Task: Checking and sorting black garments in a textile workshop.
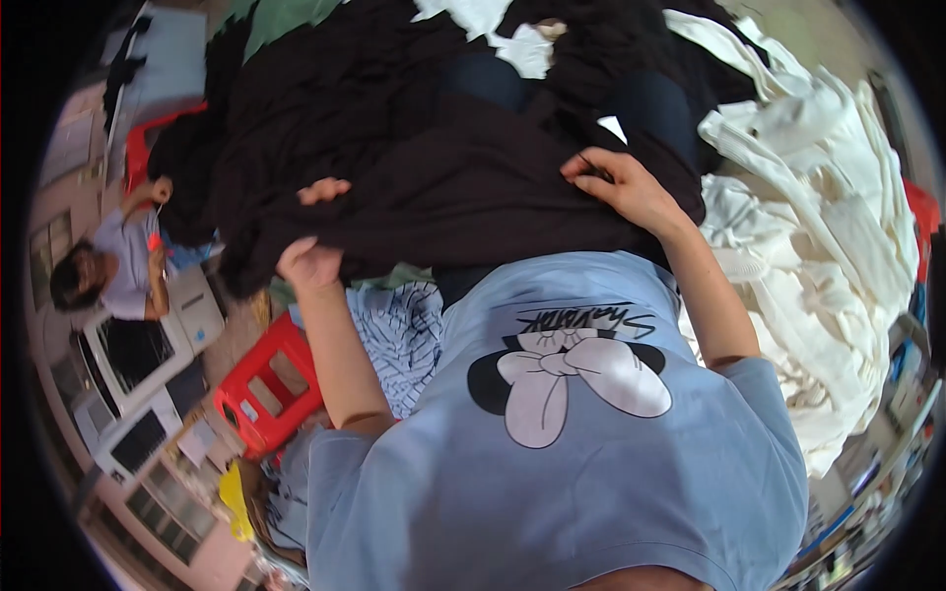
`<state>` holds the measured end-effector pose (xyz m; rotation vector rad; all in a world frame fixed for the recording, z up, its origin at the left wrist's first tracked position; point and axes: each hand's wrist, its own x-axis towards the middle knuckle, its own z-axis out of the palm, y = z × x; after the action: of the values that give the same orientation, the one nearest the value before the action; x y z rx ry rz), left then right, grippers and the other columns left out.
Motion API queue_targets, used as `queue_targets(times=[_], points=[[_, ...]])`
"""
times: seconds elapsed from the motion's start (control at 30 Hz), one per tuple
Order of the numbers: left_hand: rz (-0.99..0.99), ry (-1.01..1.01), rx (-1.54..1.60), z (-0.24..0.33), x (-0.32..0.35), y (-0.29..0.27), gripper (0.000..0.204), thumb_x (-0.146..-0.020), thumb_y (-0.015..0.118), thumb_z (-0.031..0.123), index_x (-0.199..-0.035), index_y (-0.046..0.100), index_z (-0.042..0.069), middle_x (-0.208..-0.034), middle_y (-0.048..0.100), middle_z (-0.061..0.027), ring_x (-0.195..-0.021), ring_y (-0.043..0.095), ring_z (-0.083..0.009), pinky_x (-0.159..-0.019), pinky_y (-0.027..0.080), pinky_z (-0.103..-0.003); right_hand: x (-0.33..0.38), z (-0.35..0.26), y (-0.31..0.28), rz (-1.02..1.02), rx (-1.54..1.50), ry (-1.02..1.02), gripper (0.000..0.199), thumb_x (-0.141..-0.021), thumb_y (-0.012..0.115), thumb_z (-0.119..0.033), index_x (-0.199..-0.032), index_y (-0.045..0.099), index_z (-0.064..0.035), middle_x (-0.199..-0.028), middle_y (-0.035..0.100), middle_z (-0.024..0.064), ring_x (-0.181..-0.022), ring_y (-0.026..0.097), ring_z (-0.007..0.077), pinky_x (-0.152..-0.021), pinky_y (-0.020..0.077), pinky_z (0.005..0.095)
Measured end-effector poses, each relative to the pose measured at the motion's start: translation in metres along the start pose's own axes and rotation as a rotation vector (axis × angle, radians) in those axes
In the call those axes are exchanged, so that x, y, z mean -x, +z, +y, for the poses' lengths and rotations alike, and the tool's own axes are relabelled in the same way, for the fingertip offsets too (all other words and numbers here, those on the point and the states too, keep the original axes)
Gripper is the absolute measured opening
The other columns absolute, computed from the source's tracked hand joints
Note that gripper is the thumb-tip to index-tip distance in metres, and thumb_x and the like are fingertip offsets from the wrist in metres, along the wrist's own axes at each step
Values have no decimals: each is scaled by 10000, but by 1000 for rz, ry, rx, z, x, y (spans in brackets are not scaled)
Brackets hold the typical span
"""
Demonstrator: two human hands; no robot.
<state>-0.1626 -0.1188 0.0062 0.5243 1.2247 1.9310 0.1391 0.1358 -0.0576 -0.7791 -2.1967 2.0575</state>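
The fingers of the right hand [621,187] pinch a fold of the dark brown, soft knit garment [463,187], while the left hand [310,261] is clenched on its lower edge with a thumb poking out above — two grips set well apart, so the cloth hangs stretched between them and can be looked over. The garment lies just above the person's light blue printed T-shirt [552,443], on top of a heap of dark clothes [325,89], with a pile of cream-white fabric [828,256] beside the right forearm and a red plastic stool [271,389] low on the left.

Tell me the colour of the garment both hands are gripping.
Black garment, clearest in the head view.
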Motion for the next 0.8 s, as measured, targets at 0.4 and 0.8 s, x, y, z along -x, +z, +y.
queue_targets(times=[0.4, 0.8], points=[[-65, -64, -866, -77, -26, 20, 656, -772, 689, 136, -1365, 429, 27, -1312, 529, -152, -1237, 476, -223, -1048, 325, -330, -24, 5, -14, 413, 885, 65, 548, -708, 741, -169, -1205, 518, -100, -1203, 523, 130, -960, 627, 331, -812, 523, 406], [22, 463, -745, 86, -94, 69, 215, -863, 663, 45, -1073, 642, -1, -970, 658, 0, -877, 591, -73, -835, 441, -206, -17, -80, -181, 812, -33, -400, 244, -916, 599, -95, -1144, 636, -18, -1038, 677, 34, -905, 619, 86, -775, 468, 197]])
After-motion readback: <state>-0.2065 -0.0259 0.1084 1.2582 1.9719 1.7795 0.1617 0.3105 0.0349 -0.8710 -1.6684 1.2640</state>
